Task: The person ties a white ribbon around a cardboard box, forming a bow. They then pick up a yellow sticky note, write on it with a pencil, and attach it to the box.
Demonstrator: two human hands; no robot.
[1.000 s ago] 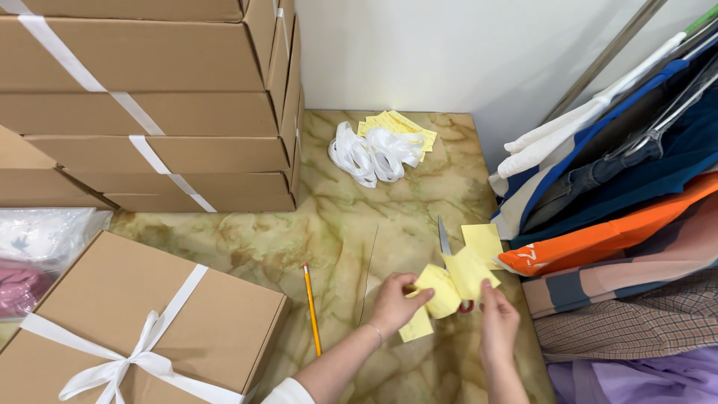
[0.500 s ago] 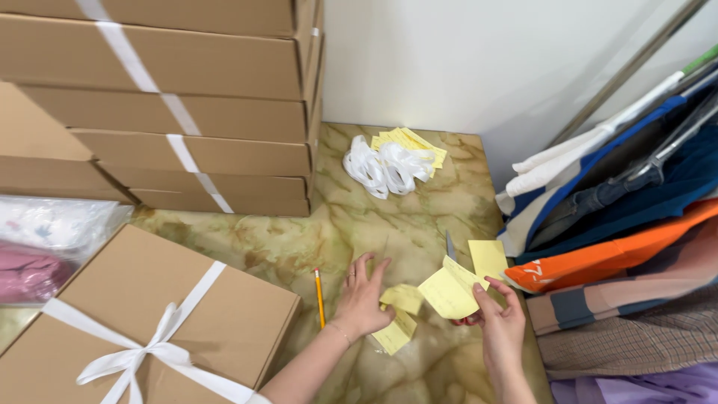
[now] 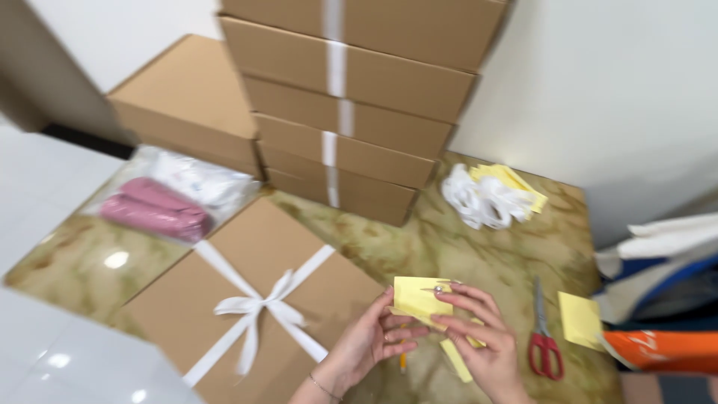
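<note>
Both hands were on it — the left hand [image 3: 372, 339] pinched the lower edge of a yellow paper slip [image 3: 420, 298], and the right hand [image 3: 479, 337] pinched its right side, fingers curled over a small metal clip there. The slip hung just above the marbled table [image 3: 479, 247]. A pencil [image 3: 402, 360] lay under the hands; red-handled scissors [image 3: 544, 335] lay just right — beside another yellow note [image 3: 580, 320]. A ribboned cardboard box [image 3: 262, 299] sat to the left.

Left hand [image 3: 372, 340] and right hand [image 3: 479, 337] pinch together
</note>
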